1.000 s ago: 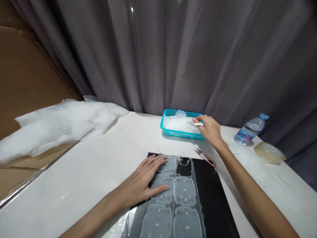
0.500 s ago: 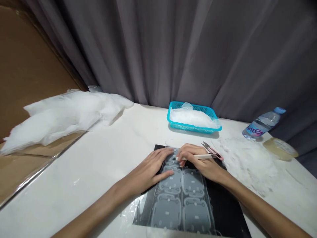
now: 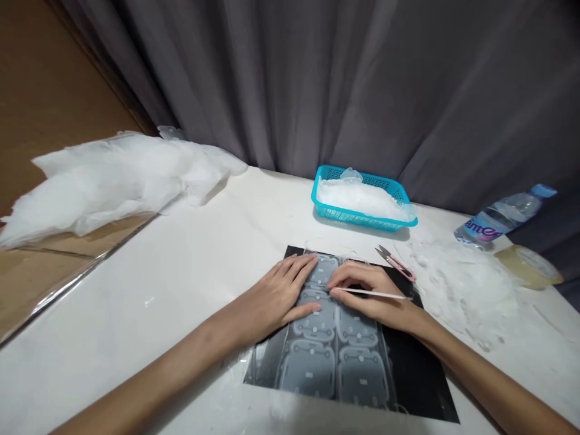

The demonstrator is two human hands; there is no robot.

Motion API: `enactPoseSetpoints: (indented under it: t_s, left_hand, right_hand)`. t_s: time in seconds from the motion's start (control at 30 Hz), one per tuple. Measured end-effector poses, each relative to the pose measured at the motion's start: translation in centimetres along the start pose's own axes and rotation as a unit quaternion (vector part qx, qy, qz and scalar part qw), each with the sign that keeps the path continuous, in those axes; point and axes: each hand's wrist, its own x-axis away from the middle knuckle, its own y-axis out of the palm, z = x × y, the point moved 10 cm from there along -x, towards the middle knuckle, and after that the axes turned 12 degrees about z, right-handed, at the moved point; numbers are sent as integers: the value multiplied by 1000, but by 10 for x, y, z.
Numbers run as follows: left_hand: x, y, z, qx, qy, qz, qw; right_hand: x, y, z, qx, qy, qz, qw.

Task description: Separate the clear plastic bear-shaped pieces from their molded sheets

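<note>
My left hand (image 3: 286, 291) lies flat with its fingers stretched over the left edge of a clear, greyish sheet (image 3: 312, 368) marked with rounded rectangular shapes. Beneath that sheet is a black mat (image 3: 417, 374) on the white table. A slim white pen-like tool (image 3: 371, 293) is pinched in my right hand (image 3: 369, 290), its end near the sheet's upper middle; the exact tip is too small to make out. Just beyond my right hand, pink-handled thread snips (image 3: 396, 264) rest by the mat's upper right edge.
A turquoise basket (image 3: 319, 205) with white sheets stands at the back. On the right are clear scraps (image 3: 466, 290), a tape roll (image 3: 528, 266) and a tilted water bottle (image 3: 502, 217). White padded material (image 3: 122, 181) lies on cardboard at left. A grey curtain (image 3: 290, 78) hangs behind.
My right hand has shifted slightly down along the sheet, and the white tool lies at a different angle. My left hand stays on the sheet. The whole view has tilted a little.
</note>
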Motion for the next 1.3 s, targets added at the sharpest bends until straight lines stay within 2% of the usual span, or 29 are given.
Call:
enactPoseSetpoints:
  t_s: [0.2, 0.37, 0.67, 0.8, 0.97, 1.07, 1.3]
  left_hand:
    - [-2, -5, -3, 46, -20, 2, 999]
    - [-5, -9, 0, 66, -3, 14, 998]
    - [-3, -4, -4, 82, -21, 6, 996]
    - [-5, -6, -3, 82, -12, 18, 996]
    - [-6, -7, -3, 73, -5, 24, 997]
    - [-6, -6, -4, 70, -4, 21, 997]
    - [-6, -3, -3, 61, -4, 2, 998]
  right_hand:
    - [5, 3, 4, -2, -21, 13, 1000]
    - [6, 6, 2, 14, -40, 13, 999]
    - [10, 10, -8, 53, -86, -12, 995]
    - [15, 19, -21, 99, -155, -31, 982]
    - [16, 24, -35, 182, -227, 2, 957]
    - [15, 24, -40, 218, -243, 11, 945]
    - [15, 24, -44, 257, -232, -47, 937]
